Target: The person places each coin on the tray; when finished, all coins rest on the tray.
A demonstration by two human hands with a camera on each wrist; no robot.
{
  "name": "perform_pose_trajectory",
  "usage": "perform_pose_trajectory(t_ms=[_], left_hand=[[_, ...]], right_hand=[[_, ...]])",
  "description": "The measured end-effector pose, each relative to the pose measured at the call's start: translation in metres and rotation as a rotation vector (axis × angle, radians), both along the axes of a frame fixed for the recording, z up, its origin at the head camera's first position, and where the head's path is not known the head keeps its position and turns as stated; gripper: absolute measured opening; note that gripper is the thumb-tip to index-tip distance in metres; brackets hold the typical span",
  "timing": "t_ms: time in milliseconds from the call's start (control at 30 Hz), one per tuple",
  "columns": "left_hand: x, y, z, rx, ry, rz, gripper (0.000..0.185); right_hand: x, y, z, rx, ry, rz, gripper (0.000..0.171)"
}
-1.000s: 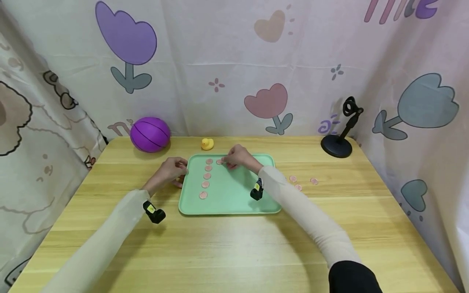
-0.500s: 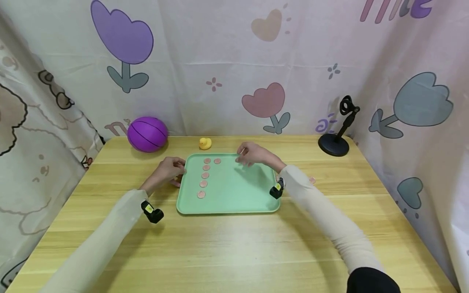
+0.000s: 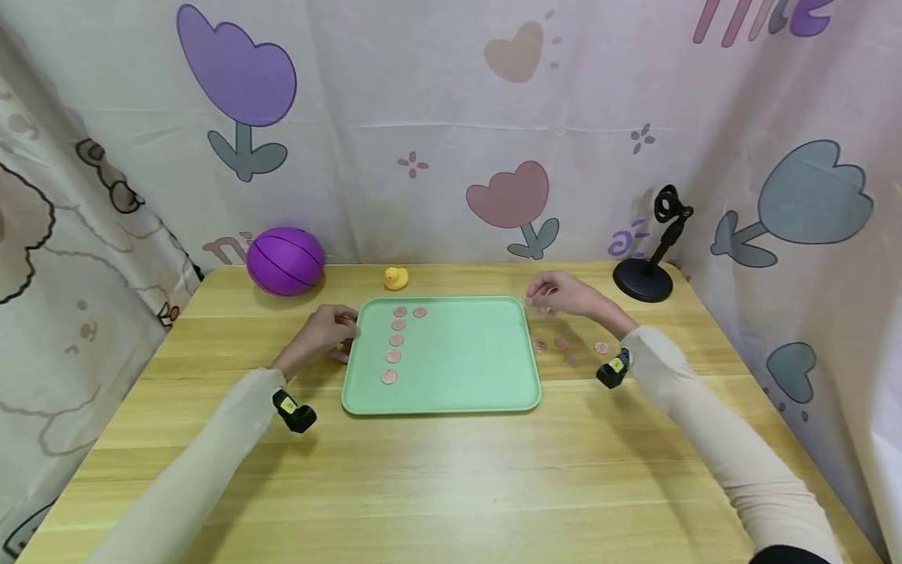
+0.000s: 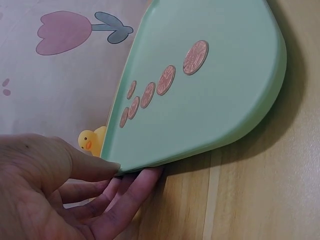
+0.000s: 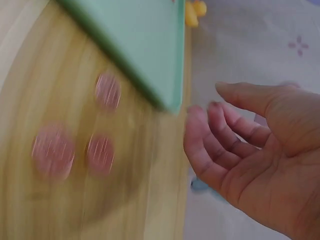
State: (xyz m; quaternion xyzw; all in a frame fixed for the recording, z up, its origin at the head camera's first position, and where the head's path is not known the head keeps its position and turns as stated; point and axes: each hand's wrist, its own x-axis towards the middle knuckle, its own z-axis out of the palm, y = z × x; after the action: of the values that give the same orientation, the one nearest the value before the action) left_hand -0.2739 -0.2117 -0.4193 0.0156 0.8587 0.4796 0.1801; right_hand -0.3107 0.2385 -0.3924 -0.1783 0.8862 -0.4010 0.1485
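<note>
A mint green tray [image 3: 458,368] lies mid-table with several pink coins [image 3: 396,340] in a column near its left side and one more coin [image 3: 420,312] beside the column's far end. My left hand [image 3: 327,329] pinches the tray's left rim; in the left wrist view the thumb [image 4: 85,167] lies on the rim of the tray [image 4: 230,100] with the fingers under it. My right hand [image 3: 557,296] hovers over the table off the tray's far right corner, fingers [image 5: 220,135] relaxed and empty. Several loose coins [image 3: 561,343] lie on the wood near it, and they blur in the right wrist view [image 5: 100,153].
A purple ball [image 3: 285,261] sits at the back left, a small yellow duck [image 3: 397,277] just behind the tray, and a black stand [image 3: 651,270] at the back right. Patterned curtains close in the table's back and sides.
My right hand has drawn away from the tray's far row and moved right, off the tray, toward the loose coins. The left hand has kept its hold on the rim.
</note>
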Motion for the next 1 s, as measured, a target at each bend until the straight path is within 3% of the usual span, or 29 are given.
perform_pose_trajectory(t_ms=[133,233,433,567,733,1000], left_hand=[[0.0,0.0,0.0,-0.015,-0.004,0.006,0.049],[-0.001,0.001,0.0,-0.026,-0.009,0.008,0.049],[-0.001,0.0,-0.001,-0.024,-0.015,0.015,0.049],[-0.001,0.0,-0.002,-0.016,-0.022,0.015,0.05],[-0.002,0.0,-0.003,-0.02,-0.023,0.019,0.048],[-0.003,0.003,0.001,-0.038,-0.026,0.034,0.049]], right_hand=[[0.005,0.026,-0.005,0.023,0.012,-0.024,0.019],[0.011,0.042,-0.008,0.023,0.009,0.007,0.021],[0.017,0.07,-0.017,-0.053,-0.152,0.087,0.032],[0.019,0.079,-0.028,-0.032,-0.21,0.152,0.032],[0.022,0.079,-0.039,0.022,-0.156,0.192,0.032],[0.03,0.066,-0.045,0.017,-0.001,0.156,0.024]])
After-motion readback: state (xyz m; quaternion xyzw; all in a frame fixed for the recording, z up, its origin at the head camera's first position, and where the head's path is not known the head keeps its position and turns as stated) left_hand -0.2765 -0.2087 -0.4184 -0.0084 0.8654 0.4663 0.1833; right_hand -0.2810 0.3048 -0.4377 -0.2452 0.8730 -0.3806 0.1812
